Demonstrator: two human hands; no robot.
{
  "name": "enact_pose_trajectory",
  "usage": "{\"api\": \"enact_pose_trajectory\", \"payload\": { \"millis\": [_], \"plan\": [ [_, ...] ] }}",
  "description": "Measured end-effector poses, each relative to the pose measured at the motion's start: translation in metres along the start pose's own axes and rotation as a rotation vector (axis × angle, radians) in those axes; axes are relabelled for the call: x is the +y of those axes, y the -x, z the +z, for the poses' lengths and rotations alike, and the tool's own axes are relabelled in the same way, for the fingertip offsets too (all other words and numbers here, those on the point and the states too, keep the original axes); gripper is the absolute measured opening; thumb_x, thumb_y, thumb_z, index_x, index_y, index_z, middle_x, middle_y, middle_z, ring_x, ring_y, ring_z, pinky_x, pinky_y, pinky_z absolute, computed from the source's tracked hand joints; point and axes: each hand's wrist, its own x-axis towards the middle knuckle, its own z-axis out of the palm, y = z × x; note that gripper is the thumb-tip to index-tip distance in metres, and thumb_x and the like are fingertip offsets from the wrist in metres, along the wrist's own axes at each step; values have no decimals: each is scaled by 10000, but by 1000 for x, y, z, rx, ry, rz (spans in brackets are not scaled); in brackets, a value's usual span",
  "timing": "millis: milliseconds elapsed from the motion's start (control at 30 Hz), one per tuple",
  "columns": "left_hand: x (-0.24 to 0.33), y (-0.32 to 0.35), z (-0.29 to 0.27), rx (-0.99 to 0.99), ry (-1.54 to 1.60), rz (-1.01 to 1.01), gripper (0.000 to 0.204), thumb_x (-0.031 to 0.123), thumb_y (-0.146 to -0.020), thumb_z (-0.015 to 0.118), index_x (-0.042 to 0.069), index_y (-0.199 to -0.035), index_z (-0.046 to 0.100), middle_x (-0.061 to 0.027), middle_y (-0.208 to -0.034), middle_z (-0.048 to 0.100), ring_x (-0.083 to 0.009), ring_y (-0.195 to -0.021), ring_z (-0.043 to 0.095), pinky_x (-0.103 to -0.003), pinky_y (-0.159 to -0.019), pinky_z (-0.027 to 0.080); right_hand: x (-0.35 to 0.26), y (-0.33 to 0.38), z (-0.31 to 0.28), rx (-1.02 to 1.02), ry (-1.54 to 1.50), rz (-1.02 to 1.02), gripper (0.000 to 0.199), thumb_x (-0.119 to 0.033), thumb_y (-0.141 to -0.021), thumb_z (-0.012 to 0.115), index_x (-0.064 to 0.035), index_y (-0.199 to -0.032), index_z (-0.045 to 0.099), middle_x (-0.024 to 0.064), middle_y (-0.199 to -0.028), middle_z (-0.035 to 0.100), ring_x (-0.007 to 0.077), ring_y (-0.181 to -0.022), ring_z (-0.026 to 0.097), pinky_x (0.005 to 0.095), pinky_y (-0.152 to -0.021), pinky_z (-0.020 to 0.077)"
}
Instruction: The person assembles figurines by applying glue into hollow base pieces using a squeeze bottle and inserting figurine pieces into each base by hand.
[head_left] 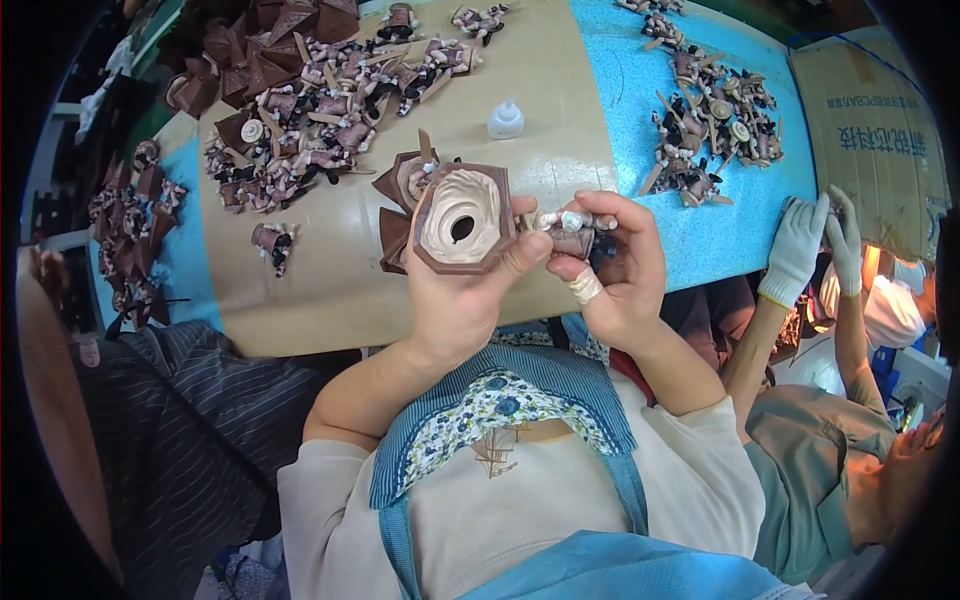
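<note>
My left hand (pixel 458 300) is closed around a brown star-shaped base (pixel 426 225). A cream, hollow, ridged inside with a dark hole faces up from it. My right hand (pixel 628 275) pinches a small painted figurine (pixel 570 238) with a pinkish-brown barrel-like body, white parts and dark ends. The figurine is beside the base, close to my left thumb; whether the two touch, I cannot tell. White tape (pixel 584 288) wraps one digit of my right hand. Just behind the base lie more brown pointed pieces (pixel 392 240), partly hidden by it.
Beyond my hands stands a small white dropper bottle (pixel 506 122). Similar figurines are heaped at the back left (pixel 320 110) and on blue sheeting to the right (pixel 715 120). One figurine (pixel 272 245) lies alone. A cardboard box (pixel 865 140) and a co-worker's gloved hands (pixel 797 245) are at right.
</note>
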Motion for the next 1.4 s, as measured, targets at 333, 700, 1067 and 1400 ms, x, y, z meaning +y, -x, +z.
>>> {"api": "enact_pose_trajectory", "payload": {
  "millis": [333, 700, 1067, 1400],
  "plan": [
    [6, -9, -12, -164, -277, 129, 566, 58, -680, 840, 13, -1129, 498, -65, -1025, 625, -146, -927, 620, -278, -814, 506, -11, -12, -2, -46, -708, 403, 414, -85, -852, 682, -12, -1184, 445, 96, -1041, 586, 162, -900, 610, 272, -751, 512],
    [9, -4, -10, -95, -304, 47, 521, 56, -691, 834, 12, -1108, 524, -59, -1015, 626, -137, -919, 614, -286, -820, 501, -5, -12, 2, 31, -170, 15, 395, -17, -799, 707, -30, -1134, 498, 81, -1054, 573, 137, -918, 565, 255, -747, 465],
    [33, -11, -27, -400, -302, -103, 708, 90, -633, 850, 21, -1189, 416, -69, -1072, 570, -137, -1013, 551, -295, -881, 450, -44, -34, -27, -168, -149, 134, 352, -45, -816, 666, -14, -1115, 482, 55, -971, 548, 135, -844, 558, 282, -795, 452],
    [33, -5, -13, -430, -697, 155, 648, 120, -624, 790, 25, -1178, 466, -100, -974, 635, -166, -894, 646, -301, -773, 499, -80, -61, -5, -542, 656, -322, 338, -5, -673, 693, -28, -941, 490, 111, -836, 538, 269, -671, 526, 357, -599, 415]
  ]
}}
